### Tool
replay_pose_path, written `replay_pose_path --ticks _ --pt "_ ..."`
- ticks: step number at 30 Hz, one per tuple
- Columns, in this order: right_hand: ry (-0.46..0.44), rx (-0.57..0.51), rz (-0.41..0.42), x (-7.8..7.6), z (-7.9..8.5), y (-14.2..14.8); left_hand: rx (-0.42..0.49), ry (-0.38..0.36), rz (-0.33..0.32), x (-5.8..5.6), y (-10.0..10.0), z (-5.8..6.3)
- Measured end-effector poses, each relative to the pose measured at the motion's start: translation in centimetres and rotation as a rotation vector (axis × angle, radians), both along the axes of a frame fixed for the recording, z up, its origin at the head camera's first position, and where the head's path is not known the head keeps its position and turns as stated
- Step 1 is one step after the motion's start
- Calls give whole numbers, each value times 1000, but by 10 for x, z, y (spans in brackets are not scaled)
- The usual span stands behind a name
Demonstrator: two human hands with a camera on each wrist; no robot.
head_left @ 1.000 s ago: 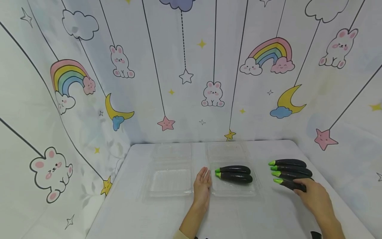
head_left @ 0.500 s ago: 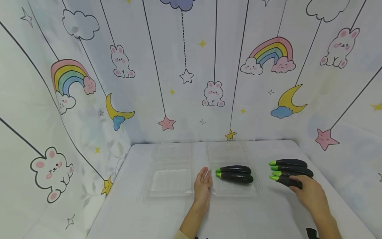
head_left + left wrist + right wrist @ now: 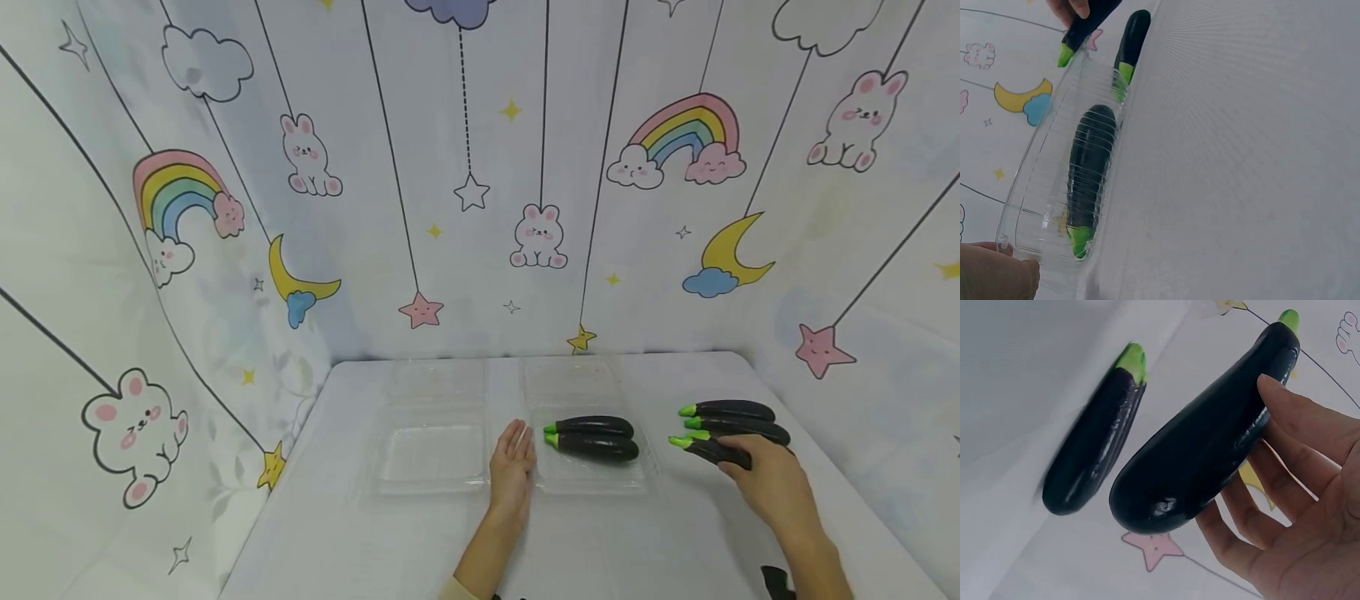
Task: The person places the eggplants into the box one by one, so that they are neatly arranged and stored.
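Observation:
My right hand (image 3: 768, 479) grips a glossy dark eggplant (image 3: 712, 450) with a bright green stem end, raised above the table on the right. In the right wrist view the thumb and fingers hold this eggplant (image 3: 1204, 437) along its side, and another eggplant (image 3: 1094, 437) lies beyond. My left hand (image 3: 512, 467) stands upright with straight fingers against the left side of a clear plastic container (image 3: 588, 482). Two eggplants (image 3: 592, 446) lie side by side in that container. In the left wrist view the left hand (image 3: 997, 272) is at the container's near end.
More eggplants (image 3: 731, 409) lie in a row at the right, one partly hidden by the held one. A second clear container (image 3: 431, 483), with its lid folded back, stands left of my left hand. The white table (image 3: 420, 550) meets a patterned cloth backdrop (image 3: 480, 275) behind.
My right hand has lifted the nearest eggplant of the right row and moved it slightly left and up. My left hand has stayed at the container.

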State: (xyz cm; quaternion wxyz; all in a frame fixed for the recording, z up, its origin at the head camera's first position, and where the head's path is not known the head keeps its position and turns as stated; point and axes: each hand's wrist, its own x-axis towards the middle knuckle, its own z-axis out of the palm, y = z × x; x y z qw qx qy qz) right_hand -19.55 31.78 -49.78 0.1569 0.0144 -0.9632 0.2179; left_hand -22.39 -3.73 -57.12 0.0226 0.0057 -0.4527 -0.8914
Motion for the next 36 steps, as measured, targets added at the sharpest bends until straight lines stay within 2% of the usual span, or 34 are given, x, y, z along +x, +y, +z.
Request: replay_pose_path --ticks 21,32,36 --pt "18 -17 39 -6 14 -32 11 -15 9 -2 1 0" --pt "-37 -30 55 -9 19 -50 12 -11 10 -1 0 -1" --pt "-30 -30 67 -9 20 -54 11 -11 14 0 0 0"
